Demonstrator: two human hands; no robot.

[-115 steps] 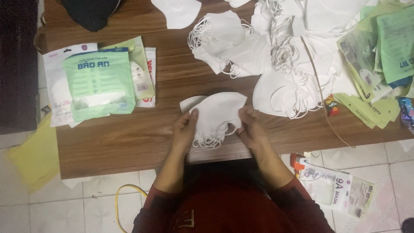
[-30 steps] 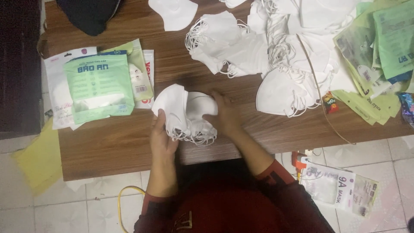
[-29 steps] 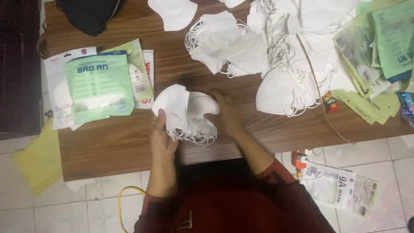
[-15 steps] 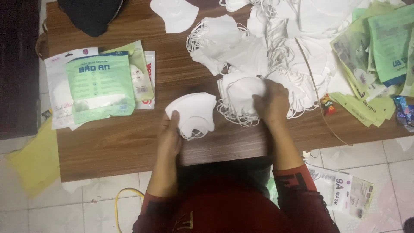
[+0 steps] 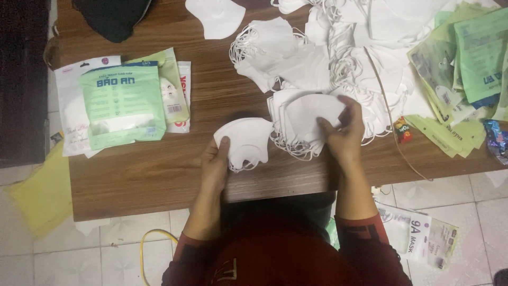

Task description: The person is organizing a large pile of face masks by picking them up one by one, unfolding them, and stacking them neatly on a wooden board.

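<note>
My left hand holds a small stack of folded white face masks flat on the wooden table, thumb on top. My right hand grips a second, thicker bundle of white masks with dangling ear loops, just right of the first. The two bundles touch at their edges. Behind them a big loose heap of white masks spreads across the table's far right.
Green and white sealed mask packets lie at the left. More green packets pile up at the right edge. A dark cloth sits far left, a single mask beside it. Packets lie on the tiled floor.
The one bundle held in both hands a second ago has been split: my right hand carried the thicker part to the right, my left kept the smaller part.
</note>
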